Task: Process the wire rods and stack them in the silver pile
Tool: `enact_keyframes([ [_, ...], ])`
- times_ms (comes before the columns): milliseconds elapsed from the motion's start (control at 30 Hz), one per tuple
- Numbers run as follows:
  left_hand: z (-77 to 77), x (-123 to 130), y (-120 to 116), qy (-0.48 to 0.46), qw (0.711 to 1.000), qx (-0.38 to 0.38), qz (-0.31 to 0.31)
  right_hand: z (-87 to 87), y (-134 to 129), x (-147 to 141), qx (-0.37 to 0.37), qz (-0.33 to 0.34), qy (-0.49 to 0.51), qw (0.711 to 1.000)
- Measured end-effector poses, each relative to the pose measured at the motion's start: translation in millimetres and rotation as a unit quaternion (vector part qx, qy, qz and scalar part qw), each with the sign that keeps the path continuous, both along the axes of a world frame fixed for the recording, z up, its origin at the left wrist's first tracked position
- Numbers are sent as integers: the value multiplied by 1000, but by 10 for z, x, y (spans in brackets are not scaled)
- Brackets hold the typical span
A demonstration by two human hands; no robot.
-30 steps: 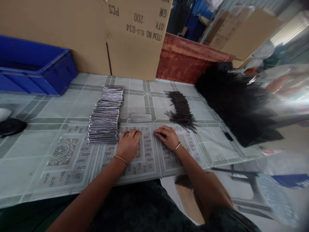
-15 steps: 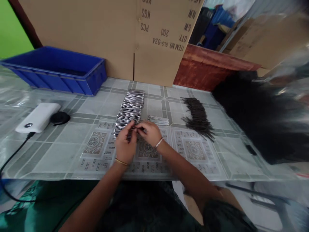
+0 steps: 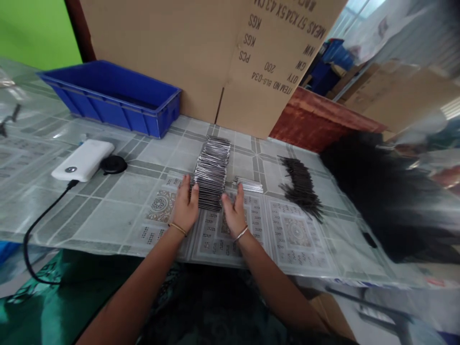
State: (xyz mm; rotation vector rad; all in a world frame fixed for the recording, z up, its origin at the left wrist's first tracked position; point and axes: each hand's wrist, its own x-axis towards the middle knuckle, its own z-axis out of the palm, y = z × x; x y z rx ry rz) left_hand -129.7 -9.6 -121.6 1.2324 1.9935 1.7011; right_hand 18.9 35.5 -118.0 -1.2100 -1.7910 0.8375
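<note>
A long row of thin silver rods (image 3: 212,165) lies on the patterned table cover, its near end between my two hands. My left hand (image 3: 186,205) is open at the row's left edge, fingers pointing forward. At the right edge is my right hand (image 3: 234,211), also open, thumb and fingers apart. A smaller bundle of silver rods (image 3: 250,185) lies just beyond my right fingertips. Farther right is a pile of dark thin sticks (image 3: 302,184). Under my hands, a printed mat (image 3: 296,232) with ornate squares shows through clear plastic.
A blue bin (image 3: 118,103) stands at the back left, beside a tall cardboard sheet (image 3: 172,52). A white power bank (image 3: 83,160) with a black cable and a round black object (image 3: 114,164) lie at left. A large black item (image 3: 388,196) covers the right side.
My hands were close together over the near end of the rods; now they are apart, one on each side of the row. The camera view has shifted and tilted.
</note>
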Motion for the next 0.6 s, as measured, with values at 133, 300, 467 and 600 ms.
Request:
enact_keyframes([
  [133, 56, 131, 31, -105, 993, -55, -8, -156, -125, -165, -107, 46, -7, 993],
  [300, 82, 174, 34, -137, 989, -47, -19, -144, -261, -414, -111, 41, -29, 993],
  [467, 67, 162, 30, -138, 990, -40, -7, -95, -205, -304, -90, 54, 13, 994],
  [600, 121, 178, -24, -13, 1000, 9, 26, 64, 187, 341, 22, 15, -68, 997],
])
